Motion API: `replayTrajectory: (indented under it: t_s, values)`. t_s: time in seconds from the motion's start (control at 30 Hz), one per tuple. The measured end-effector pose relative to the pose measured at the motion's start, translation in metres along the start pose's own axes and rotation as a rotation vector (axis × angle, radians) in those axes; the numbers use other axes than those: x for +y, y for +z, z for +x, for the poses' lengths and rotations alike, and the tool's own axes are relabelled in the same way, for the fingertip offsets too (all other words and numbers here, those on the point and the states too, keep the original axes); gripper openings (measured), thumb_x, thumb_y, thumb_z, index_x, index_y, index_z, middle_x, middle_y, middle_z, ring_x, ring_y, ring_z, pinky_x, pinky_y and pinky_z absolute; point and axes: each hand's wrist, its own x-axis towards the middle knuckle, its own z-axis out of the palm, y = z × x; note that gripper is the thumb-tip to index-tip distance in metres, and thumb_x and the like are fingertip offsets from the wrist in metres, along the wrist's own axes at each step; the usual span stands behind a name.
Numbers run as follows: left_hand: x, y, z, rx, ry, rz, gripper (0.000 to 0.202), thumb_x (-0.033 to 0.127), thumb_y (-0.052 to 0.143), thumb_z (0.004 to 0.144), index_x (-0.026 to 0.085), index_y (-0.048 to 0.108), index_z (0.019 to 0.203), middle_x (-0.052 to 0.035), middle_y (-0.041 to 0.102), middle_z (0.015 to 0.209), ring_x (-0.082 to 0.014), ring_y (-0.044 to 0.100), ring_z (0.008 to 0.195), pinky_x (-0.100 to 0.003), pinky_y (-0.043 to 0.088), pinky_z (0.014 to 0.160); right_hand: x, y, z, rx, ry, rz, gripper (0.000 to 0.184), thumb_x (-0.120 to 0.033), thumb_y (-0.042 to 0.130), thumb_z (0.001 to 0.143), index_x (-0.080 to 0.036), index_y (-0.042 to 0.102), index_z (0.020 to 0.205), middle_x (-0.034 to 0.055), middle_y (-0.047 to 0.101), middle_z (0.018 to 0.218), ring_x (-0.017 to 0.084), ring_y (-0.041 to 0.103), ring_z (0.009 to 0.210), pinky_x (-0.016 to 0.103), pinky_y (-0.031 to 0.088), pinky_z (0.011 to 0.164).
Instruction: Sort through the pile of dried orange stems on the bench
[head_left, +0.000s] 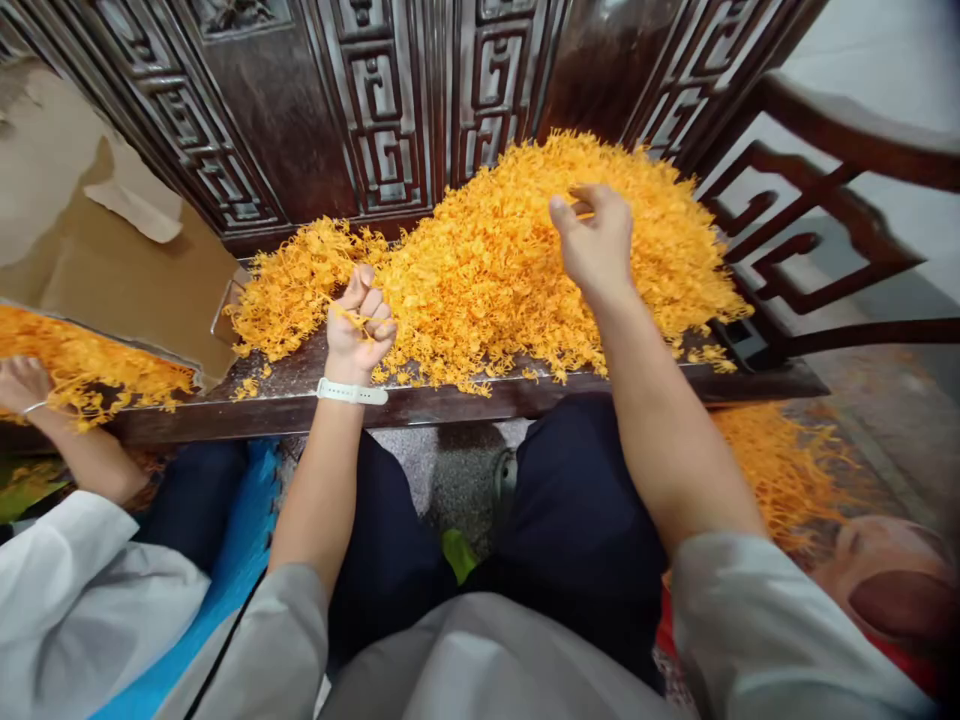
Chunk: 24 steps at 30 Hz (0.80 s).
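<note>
A large heap of small orange plastic pieces (pixel 487 280), with thin, curly, branching ends, lies on a dark carved wooden bench (pixel 285 418). My left hand (pixel 361 320), with a pale band at the wrist, is turned palm up near the heap's front left. Its fingers are curled closed around a few of the orange pieces, whose thin ends stick out across the palm. Over the right part of the heap is my right hand (pixel 596 240), its back toward me. Its fingers are bent in toward the thumb, and whatever they pinch is hidden or too small to make out.
At left stands a torn cardboard box (pixel 142 270). Another person's hand (pixel 26 385) is by more orange pieces there. The bench's carved back (pixel 300 120) rises behind the heap, and its openwork armrest (pixel 817 230) bounds the right. More orange strands (pixel 780 470) lie lower right.
</note>
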Motion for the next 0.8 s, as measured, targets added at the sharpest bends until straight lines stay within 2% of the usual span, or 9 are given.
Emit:
replayTrajectory:
  t_s: [0.07,0.13,0.27,0.4,0.53,0.6,0.67,0.73,0.8]
  values:
    - [-0.002,0.000,0.003,-0.001,0.002,0.052,0.038,0.034,0.033,0.117,0.022,0.055,0.089,0.0095,0.018,0.051,-0.0062,0.018,0.033,-0.017,0.018,0.035,-0.013,0.005,-0.007,-0.021,-0.080,-0.094,0.057,-0.070,0.048,0.103,-0.020,0.070,0.091,0.0104,0.067,0.086,0.027,0.069,0.095,0.052,0.056,0.095]
    - [-0.007,0.004,0.004,-0.020,-0.022,0.112,0.038,0.035,0.035,0.117,0.022,0.054,0.086,0.0097,0.017,0.052,-0.0059,0.019,0.032,-0.017,0.020,0.035,-0.025,0.011,-0.012,-0.062,-0.103,-0.092,0.059,-0.069,0.042,0.105,-0.019,0.069,0.088,0.0110,0.068,0.084,0.028,0.070,0.094,0.054,0.056,0.097]
    - [-0.018,0.011,0.006,-0.032,-0.072,0.126,0.041,0.034,0.034,0.117,0.021,0.054,0.085,0.0099,0.017,0.051,-0.0060,0.020,0.033,-0.017,0.021,0.035,-0.039,0.022,-0.020,-0.173,-0.151,-0.023,0.057,-0.068,0.049,0.104,-0.017,0.068,0.120,0.0144,0.073,0.106,0.032,0.072,0.105,0.055,0.057,0.098]
    - [-0.023,0.014,0.008,0.012,-0.063,0.114,0.040,0.035,0.036,0.117,0.021,0.056,0.086,0.0105,0.016,0.051,-0.0056,0.019,0.033,-0.017,0.021,0.035,-0.065,0.018,-0.032,-0.259,-0.282,-0.083,0.067,-0.070,0.055,0.101,-0.018,0.058,0.143,0.0198,0.065,0.141,0.038,0.060,0.134,0.060,0.046,0.116]
    - [-0.024,0.012,0.008,0.041,-0.074,0.073,0.036,0.035,0.042,0.116,0.021,0.058,0.087,0.0107,0.017,0.051,-0.0055,0.019,0.033,-0.017,0.020,0.036,-0.103,0.007,-0.052,-0.563,-0.479,-0.002,0.077,-0.076,0.049,0.100,-0.019,0.055,0.150,0.0189,0.061,0.151,0.039,0.054,0.140,0.062,0.041,0.120]
    - [-0.024,0.011,0.009,0.043,-0.083,0.048,0.037,0.035,0.041,0.116,0.020,0.057,0.086,0.0107,0.018,0.050,-0.0054,0.018,0.033,-0.017,0.019,0.036,-0.116,0.006,-0.063,-0.739,-0.556,0.059,0.073,-0.074,0.056,0.098,-0.020,0.061,0.146,0.0167,0.067,0.144,0.037,0.059,0.133,0.058,0.044,0.116]
    - [-0.024,0.010,0.009,0.013,-0.118,0.043,0.040,0.033,0.037,0.117,0.020,0.057,0.085,0.0105,0.017,0.050,-0.0054,0.018,0.033,-0.017,0.018,0.035,-0.123,0.010,-0.070,-0.818,-0.534,0.116,0.055,-0.065,0.063,0.099,-0.020,0.071,0.130,0.0126,0.075,0.124,0.033,0.066,0.118,0.052,0.049,0.110]
    - [-0.025,0.011,0.008,-0.026,-0.170,0.062,0.041,0.032,0.034,0.117,0.019,0.056,0.084,0.0103,0.017,0.049,-0.0056,0.017,0.033,-0.017,0.017,0.035,-0.123,0.021,-0.074,-0.786,-0.419,0.193,0.038,-0.056,0.067,0.099,-0.020,0.075,0.109,0.0087,0.077,0.103,0.027,0.069,0.100,0.046,0.052,0.099]
    - [-0.026,0.016,0.007,-0.049,-0.202,0.074,0.040,0.031,0.035,0.117,0.019,0.056,0.084,0.0104,0.017,0.049,-0.0056,0.017,0.033,-0.018,0.017,0.035,-0.119,0.034,-0.072,-0.679,-0.266,0.305,0.033,-0.052,0.072,0.097,-0.019,0.072,0.095,0.0058,0.073,0.088,0.023,0.067,0.088,0.041,0.053,0.088]
